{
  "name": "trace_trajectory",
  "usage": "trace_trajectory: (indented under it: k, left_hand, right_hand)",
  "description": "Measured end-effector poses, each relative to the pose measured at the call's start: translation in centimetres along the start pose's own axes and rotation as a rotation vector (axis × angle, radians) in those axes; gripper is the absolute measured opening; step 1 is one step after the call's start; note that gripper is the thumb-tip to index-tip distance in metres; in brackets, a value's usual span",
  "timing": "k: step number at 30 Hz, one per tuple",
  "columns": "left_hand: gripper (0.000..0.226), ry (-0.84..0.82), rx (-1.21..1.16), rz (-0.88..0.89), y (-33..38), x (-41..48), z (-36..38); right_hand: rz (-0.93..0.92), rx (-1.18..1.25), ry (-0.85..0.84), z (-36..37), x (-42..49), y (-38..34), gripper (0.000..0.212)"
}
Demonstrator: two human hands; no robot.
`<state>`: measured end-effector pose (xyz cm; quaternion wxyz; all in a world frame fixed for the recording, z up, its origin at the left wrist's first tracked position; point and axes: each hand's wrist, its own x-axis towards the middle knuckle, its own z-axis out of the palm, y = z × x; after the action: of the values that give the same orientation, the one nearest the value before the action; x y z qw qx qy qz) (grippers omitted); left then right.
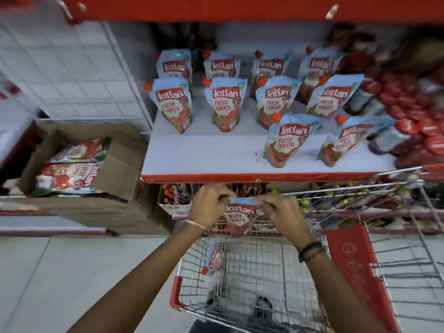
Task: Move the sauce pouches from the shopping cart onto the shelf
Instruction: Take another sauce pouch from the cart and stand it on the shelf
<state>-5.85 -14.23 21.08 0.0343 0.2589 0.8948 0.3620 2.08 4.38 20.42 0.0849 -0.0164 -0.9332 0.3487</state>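
Observation:
Both hands hold one blue-and-red tomato sauce pouch [239,218] by its top corners, upright above the far end of the wire shopping cart [252,267]. My left hand [209,205] pinches the left corner, my right hand [280,212] the right corner. The pouch hangs just below the red front edge of the white shelf [204,155]. Several identical pouches [225,104] stand upright in rows on that shelf. Another pouch [214,257] leans against the cart's left wall inside the basket.
An open cardboard box [115,169] with more pouches lying flat sits on the left. Red-capped bottles [413,116] crowd the shelf's right end. The cart's red child-seat flap [355,267] is on the right. A lower shelf holds more goods [175,195].

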Motion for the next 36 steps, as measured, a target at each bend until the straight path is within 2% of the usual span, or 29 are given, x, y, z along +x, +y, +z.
trace_trajectory:
  k: [5,12,16,23,29,36]
  left_hand:
    - [0.014,0.141,-0.082,0.059,4.6,1.7,-6.1]
    - [0.009,0.274,-0.065,0.107,6.9,5.6,-11.1]
    - [0.01,0.313,-0.011,0.094,6.4,8.6,-11.7]
    - [0.011,0.247,0.086,0.009,4.2,12.3,-10.0]
    - [0.012,0.224,0.185,0.047,3.5,13.3,-8.7]
    - [0.013,0.188,0.207,0.075,3.2,14.1,-8.4]
  right_hand:
    - [-0.178,0.015,0.178,-5.3,2.4,-5.2,0.013]
    - [-0.337,-0.041,0.286,-8.9,7.9,-9.0,0.011]
    - [-0.304,-0.119,0.286,-9.0,11.1,-9.1,0.012]
    - [-0.23,-0.189,0.201,-7.2,14.9,-6.9,0.01]
    - [-0.182,-0.406,0.176,-5.5,15.9,-5.9,0.017]
    - [-0.162,-0.411,0.17,-5.6,16.1,-5.6,0.019]
